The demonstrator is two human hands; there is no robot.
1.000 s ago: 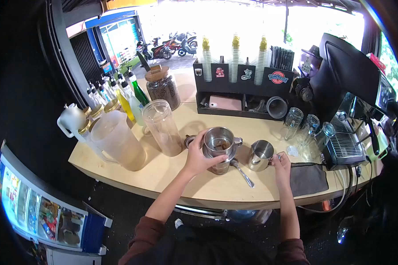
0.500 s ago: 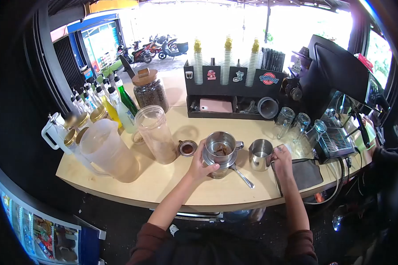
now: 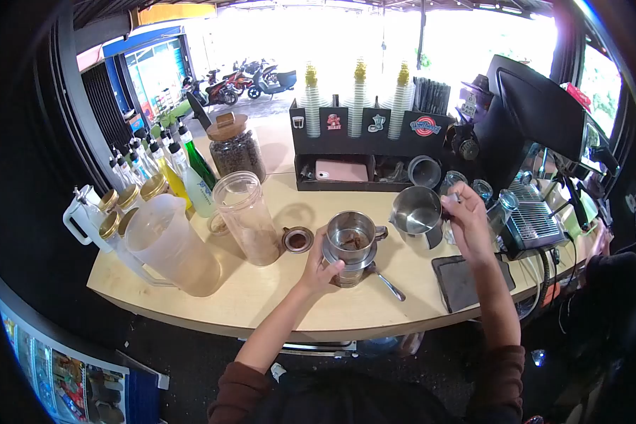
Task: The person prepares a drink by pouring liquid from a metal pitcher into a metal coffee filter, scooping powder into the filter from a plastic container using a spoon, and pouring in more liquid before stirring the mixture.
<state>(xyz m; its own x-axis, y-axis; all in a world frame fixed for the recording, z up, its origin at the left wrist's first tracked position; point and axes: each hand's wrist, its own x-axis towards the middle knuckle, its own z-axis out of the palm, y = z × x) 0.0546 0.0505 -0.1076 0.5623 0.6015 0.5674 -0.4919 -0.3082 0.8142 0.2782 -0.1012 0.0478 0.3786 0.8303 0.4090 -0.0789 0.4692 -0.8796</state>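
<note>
A metal drip filter (image 3: 350, 233) sits on top of a glass (image 3: 348, 277), with a little brown matter inside it. My left hand (image 3: 321, 264) is wrapped round the filter's left side. Raised off the counter to the right, a steel pitcher (image 3: 416, 210) is tilted slightly, its opening toward me. My right hand (image 3: 466, 215) grips the pitcher by its handle. A spoon (image 3: 389, 284) lies to the right of the glass, and a small round dish (image 3: 297, 239) with a dark centre is left of the filter.
Left are a frosted jug (image 3: 173, 247), a tall clear container (image 3: 247, 222) and pump bottles (image 3: 194, 159). A black cup organizer (image 3: 364, 152) stands behind. Glass mugs (image 3: 500, 212), a dark cloth (image 3: 466, 283) and an espresso machine (image 3: 533, 215) are right. Part of another person's hand (image 3: 602, 239) shows far right.
My right hand has lifted the pitcher off the counter and tilted it. My left hand has stayed on the filter. The camera view has shifted, so the counter items appear further left.
</note>
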